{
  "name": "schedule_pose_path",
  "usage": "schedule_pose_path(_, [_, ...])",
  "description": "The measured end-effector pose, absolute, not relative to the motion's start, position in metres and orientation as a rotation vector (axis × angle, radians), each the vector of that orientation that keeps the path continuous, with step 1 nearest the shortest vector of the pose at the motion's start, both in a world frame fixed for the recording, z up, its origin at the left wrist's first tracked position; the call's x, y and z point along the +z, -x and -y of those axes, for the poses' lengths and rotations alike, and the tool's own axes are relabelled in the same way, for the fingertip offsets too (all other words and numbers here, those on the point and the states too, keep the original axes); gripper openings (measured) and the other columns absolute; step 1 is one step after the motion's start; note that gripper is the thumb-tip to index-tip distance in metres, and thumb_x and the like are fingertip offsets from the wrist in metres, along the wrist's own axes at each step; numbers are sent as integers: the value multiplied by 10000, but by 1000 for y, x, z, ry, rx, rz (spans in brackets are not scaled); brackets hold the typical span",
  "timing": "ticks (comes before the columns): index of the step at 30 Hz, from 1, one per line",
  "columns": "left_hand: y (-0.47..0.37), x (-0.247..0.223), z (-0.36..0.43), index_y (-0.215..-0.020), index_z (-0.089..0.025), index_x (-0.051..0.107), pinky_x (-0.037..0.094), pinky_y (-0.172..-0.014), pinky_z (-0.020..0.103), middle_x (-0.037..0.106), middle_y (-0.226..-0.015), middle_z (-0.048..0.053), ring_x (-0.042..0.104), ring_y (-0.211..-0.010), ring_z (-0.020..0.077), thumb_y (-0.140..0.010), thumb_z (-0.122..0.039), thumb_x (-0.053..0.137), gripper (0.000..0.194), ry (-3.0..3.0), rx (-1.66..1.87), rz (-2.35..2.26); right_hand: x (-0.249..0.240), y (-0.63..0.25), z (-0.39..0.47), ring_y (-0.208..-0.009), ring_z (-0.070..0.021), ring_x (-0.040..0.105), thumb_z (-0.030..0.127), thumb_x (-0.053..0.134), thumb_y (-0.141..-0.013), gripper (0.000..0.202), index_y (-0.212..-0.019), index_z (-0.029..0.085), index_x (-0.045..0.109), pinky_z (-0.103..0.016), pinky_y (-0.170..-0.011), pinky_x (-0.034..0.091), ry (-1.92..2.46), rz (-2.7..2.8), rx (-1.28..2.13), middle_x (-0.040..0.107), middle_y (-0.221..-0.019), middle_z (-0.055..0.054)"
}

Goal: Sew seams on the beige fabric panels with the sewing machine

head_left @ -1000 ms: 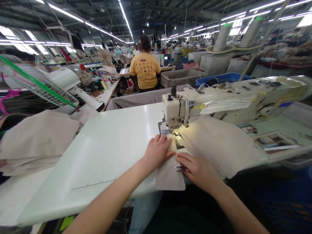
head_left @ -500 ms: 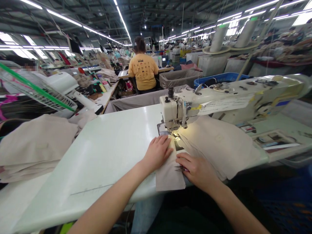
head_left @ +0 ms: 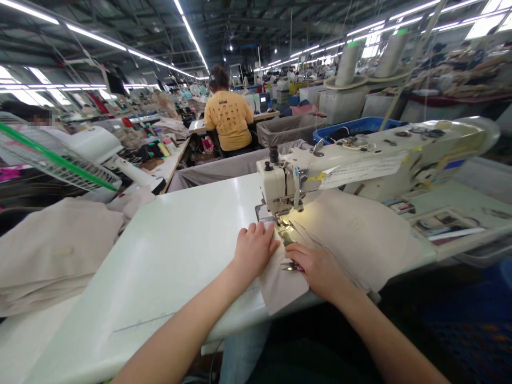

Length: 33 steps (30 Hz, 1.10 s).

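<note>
At the sewing machine's presser foot, my left hand grips the upper part of a beige fabric piece, fingers bent and thumb along its right side. The fabric's lower end slants towards the table's front edge. My right hand is closed around small thread snips, whose metal blades point left over the fabric. Its fingertips are just right of the fabric, close to the metal needle plate. A larger beige fabric panel lies to the right, under the machine arm. The needle's tip cannot be made out.
Stacked beige fabric lies at the left of the pale tabletop. A white fan stands behind it. On the right is a small tray of tools. Ahead, a person in a yellow shirt sits beyond a grey cloth-lined bin.
The fabric's lower end has swung to the right and now lies slanted. My left fingers are more bent, and the snips have tilted nearer level. The whole view has shifted slightly.
</note>
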State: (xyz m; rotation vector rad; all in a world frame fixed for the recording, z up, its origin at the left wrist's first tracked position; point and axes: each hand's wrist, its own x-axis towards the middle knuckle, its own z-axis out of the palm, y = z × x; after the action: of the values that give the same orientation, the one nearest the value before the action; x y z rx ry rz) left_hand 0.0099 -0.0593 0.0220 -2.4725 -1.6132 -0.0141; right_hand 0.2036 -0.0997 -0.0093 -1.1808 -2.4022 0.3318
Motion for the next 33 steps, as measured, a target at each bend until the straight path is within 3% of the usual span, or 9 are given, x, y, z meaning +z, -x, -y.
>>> schedule_pose_path(5, [-2,15,42,-1407,-184,512,492,-944,471,595,-1224,169,546,-1173,342,-960,-530,555,567,2537,-105,1699,-5,-204,94,-936,-188,707,83,537,-918,231,-1051,193,690,-260,-752,510,1234,2386,339,718,-1194,-65])
schedule_pose_path(10, [2,10,25,-1321,-167,572,415,-1107,477,508,-1403,174,453,-1329,342,-868,-524,702,591,2682,-371,1625,-5,-202,97,-907,-204,714,92,605,-883,168,-996,179,694,-274,-734,514,1257,2366,310,731,-1154,-63])
schedule_pose_path(15, [-4,11,31,-1270,-208,600,471,-1044,470,586,-1334,119,546,-1225,305,-917,-450,664,432,2771,-363,1589,-11,-205,103,-865,-196,717,68,585,-863,201,-996,179,688,-268,-705,518,1241,2324,248,738,-1146,-73])
schedule_pose_path(25, [-4,-6,11,-1160,-159,665,494,-1039,430,648,-1211,125,603,-1158,282,-825,-367,780,411,2870,-751,1582,-13,-205,100,-866,-197,721,35,538,-856,298,-1056,188,697,-286,-746,544,1222,2314,202,721,-1221,-100])
schedule_pose_path(33, [-4,-7,14,-1099,-154,694,507,-1030,410,670,-1207,123,617,-1152,280,-817,-339,796,353,2906,-805,1546,-15,-206,102,-860,-197,721,35,539,-859,269,-1031,170,696,-280,-728,543,1174,2302,215,728,-1197,-103])
